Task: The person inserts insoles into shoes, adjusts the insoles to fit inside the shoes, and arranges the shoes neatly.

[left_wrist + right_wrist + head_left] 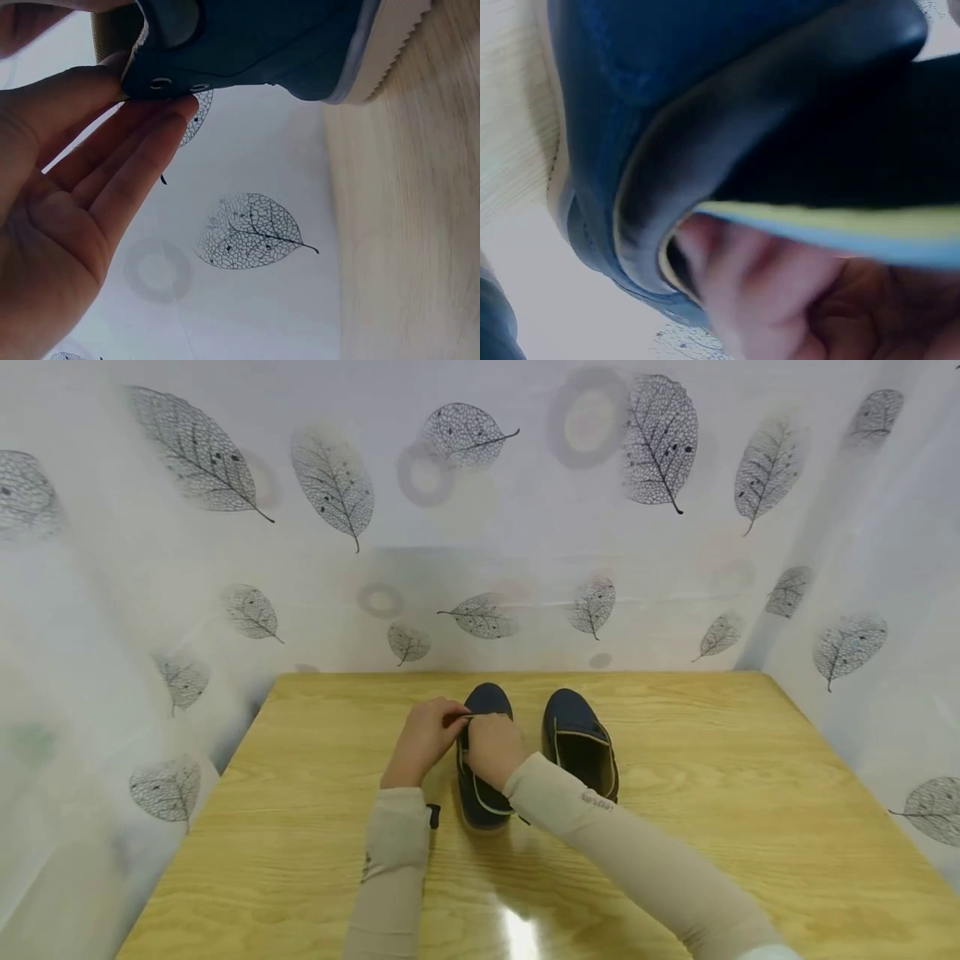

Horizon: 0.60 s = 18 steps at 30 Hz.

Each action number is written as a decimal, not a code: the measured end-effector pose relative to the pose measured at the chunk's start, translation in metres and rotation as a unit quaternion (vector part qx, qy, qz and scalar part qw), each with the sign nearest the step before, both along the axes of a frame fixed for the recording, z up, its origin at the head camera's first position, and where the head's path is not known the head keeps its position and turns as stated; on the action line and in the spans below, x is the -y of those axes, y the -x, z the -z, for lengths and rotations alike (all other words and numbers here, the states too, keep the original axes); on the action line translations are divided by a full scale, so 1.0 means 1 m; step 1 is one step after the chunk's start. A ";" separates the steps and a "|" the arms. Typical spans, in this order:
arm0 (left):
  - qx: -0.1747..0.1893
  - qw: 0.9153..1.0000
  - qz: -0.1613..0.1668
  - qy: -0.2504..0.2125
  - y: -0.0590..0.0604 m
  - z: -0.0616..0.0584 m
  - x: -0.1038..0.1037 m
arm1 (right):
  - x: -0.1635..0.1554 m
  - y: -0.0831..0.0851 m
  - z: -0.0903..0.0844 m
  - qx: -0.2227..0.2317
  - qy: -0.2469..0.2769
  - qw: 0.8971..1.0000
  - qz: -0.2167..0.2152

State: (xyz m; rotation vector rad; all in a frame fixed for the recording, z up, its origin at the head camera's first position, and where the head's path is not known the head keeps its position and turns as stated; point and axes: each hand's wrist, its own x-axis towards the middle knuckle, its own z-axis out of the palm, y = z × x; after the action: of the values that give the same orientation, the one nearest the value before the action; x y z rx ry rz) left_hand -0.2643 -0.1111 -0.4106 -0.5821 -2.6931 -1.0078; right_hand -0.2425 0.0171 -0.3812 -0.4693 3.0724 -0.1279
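Head view | left shoe (483,793) under right hand (491,750) | left hand (422,739) pinches its edge

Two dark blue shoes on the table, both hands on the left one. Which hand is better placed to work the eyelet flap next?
Left, probably. The left hand already pinches the eyelet edge of the left shoe with its fingers. The right hand lies over the shoe's opening, seemingly steadying it; the right shoe stands untouched.

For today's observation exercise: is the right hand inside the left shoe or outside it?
Inside: the right hand's fingers reach under the left shoe's collar.
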 end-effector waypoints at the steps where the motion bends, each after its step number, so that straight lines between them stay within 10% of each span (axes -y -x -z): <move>1: 0.000 1.000 0.001 0.000 0.000 0.000 0.000 | -0.001 -0.002 -0.001 -0.005 0.006 1.000 -0.002; 9: 0.005 1.000 -0.004 -0.004 0.001 0.003 0.000 | -0.029 -0.060 -0.025 -0.002 0.047 0.998 -0.035; 18: 0.004 1.000 -0.007 -0.004 0.001 0.004 0.000 | -0.042 -0.101 -0.012 -0.013 0.128 0.992 0.022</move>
State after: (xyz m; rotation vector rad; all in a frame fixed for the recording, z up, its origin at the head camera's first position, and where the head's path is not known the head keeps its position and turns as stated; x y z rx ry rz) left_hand -0.2649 -0.1112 -0.4142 -0.5565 -2.6946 -1.0199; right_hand -0.1413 0.0590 -0.3689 -0.4148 3.1063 -0.5245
